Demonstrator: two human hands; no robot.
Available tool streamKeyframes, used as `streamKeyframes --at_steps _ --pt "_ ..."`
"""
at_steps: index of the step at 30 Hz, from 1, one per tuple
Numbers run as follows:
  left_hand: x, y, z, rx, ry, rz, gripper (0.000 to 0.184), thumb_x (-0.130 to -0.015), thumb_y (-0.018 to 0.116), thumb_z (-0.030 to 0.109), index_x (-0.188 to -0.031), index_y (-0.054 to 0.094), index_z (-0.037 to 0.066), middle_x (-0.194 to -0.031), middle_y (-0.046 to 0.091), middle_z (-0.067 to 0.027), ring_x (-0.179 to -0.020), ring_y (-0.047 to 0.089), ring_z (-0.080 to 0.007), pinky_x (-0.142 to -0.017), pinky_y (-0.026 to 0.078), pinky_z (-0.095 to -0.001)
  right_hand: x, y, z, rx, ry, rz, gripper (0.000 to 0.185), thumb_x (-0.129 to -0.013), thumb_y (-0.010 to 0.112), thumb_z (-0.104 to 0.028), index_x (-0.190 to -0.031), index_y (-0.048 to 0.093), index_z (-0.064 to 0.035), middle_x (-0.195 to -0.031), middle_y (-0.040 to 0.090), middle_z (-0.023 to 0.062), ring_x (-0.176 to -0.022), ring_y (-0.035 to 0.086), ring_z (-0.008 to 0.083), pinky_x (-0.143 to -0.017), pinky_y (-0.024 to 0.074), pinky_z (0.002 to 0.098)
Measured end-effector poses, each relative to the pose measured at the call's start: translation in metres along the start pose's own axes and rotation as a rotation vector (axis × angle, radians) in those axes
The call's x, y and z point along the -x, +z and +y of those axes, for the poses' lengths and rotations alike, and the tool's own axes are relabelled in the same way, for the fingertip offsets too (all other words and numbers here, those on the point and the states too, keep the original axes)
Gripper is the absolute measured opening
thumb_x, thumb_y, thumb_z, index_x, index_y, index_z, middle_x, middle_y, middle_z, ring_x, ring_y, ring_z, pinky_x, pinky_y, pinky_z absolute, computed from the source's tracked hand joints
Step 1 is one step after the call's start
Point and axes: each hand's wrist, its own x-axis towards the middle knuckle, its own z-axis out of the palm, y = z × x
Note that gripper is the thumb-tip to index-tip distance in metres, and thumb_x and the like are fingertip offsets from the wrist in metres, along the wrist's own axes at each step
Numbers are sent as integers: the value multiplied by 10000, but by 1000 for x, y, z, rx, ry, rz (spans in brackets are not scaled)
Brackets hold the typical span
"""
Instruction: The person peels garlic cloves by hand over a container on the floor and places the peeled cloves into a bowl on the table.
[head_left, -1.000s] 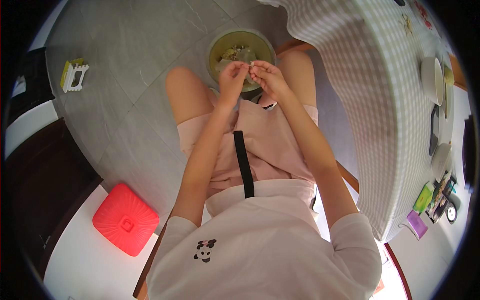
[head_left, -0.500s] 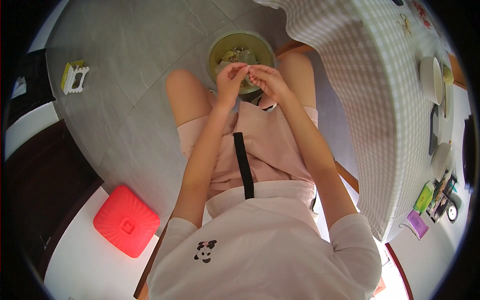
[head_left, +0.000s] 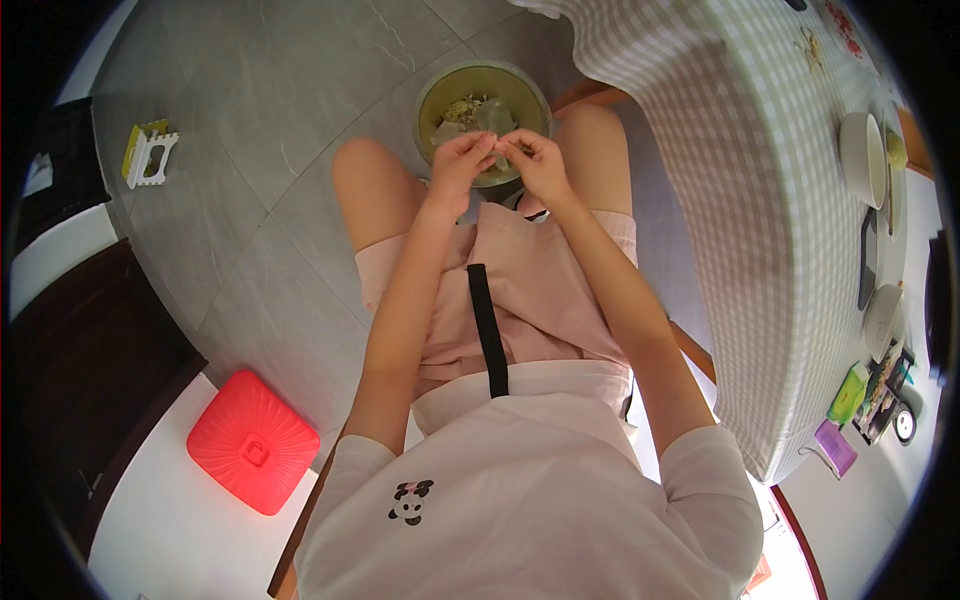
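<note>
Both hands meet above the near part of a round greenish bin (head_left: 427, 105), which stands on the floor between my feet and knees. My left hand (head_left: 463, 165) is closed in a pinch, fingertips close against those of my right hand (head_left: 535, 162), also pinched. Whatever small thing lies between the fingertips is too small to make out. Inside the bin are pale scraps (head_left: 466, 108) and a piece of translucent film (head_left: 493, 117), partly hidden by my hands.
To the right is a table with a checked cloth (head_left: 720, 150), holding a white bowl (head_left: 861, 160), a dark flat object (head_left: 868, 262) and a green packet (head_left: 848, 394). A red square-lidded container (head_left: 253, 443) is at lower left. A small white-and-yellow stool (head_left: 150, 155) stands on the grey floor.
My right hand has turned slightly, with its fingers more curled and its wrist a little further left. My left hand has shifted slightly down. The fingertips stay together over the bin.
</note>
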Motion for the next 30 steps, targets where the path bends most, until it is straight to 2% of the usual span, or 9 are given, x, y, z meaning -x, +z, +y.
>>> streamKeyframes --at_steps 4,8,10,14,17,19,22,26,30 --pt "1 3 -2 57 -8 -63 188 -810 520 135 -936 541 -3 -914 550 -59 -855 510 -132 -776 420 -267 1 1 -2 -49 42 30 66 -771 552 -79 -775 576 -18 -654 523 -12 -605 441 48 -538 358 186" --pt "3 7 0 94 34 -50 185 -816 510 130 -933 541 -9 -895 549 -54 -861 504 -132 -776 417 -268 2 -1 -5 -140 129 30 81 -781 545 -94 -779 579 -20 -639 508 -16 -577 427 46 -519 354 183" --pt "5 9 4 109 30 -67 189 -815 512 134 -940 541 -5 -882 547 -52 -866 499 -125 -770 418 -262 2 2 -5 -288 155 26 101 -787 543 -112 -784 579 -17 -626 500 -20 -544 415 49 -501 360 187" --pt "4 8 5 82 35 0 182 -805 525 130 -935 547 4 -901 556 -52 -839 519 -117 -731 432 -248 -1 1 -5 -308 139 89 118 -783 552 -123 -804 582 -11 -644 520 -13 -550 443 56 -507 377 191" --pt "1 4 3 102 73 44 183 -801 532 129 -944 548 15 -889 563 -48 -814 523 -106 -708 433 -230 -7 -3 -4 -248 120 127 168 -771 570 -107 -889 579 12 -743 566 33 -621 501 77 -570 427 192" --pt "0 4 5 155 45 51 187 -796 538 123 -947 545 13 -862 568 -45 -774 528 -101 -691 437 -217 -13 -5 0 -178 196 131 207 -766 564 -72 -944 564 33 -798 582 59 -659 530 89 -606 442 193" --pt "-3 2 3 173 36 91 177 -791 541 114 -927 542 1 -827 569 -47 -744 531 -103 -676 439 -203 -27 -5 10 -232 215 168 191 -747 557 -49 -919 577 32 -728 571 50 -624 524 97 -592 444 198" --pt "-7 -6 0 167 5 159 160 -787 540 106 -895 540 -11 -797 561 -48 -708 530 -103 -660 440 -203 -46 2 30 -348 209 186 183 -733 567 -39 -897 582 42 -729 573 54 -620 524 101 -600 449 195" --pt "-13 -16 -5 147 15 160 123 -779 548 88 -856 549 -7 -773 552 -41 -700 524 -107 -640 445 -212 -53 1 43 -187 218 128 165 -729 585 -57 -862 588 39 -717 574 44 -597 512 85 -531 427 193"
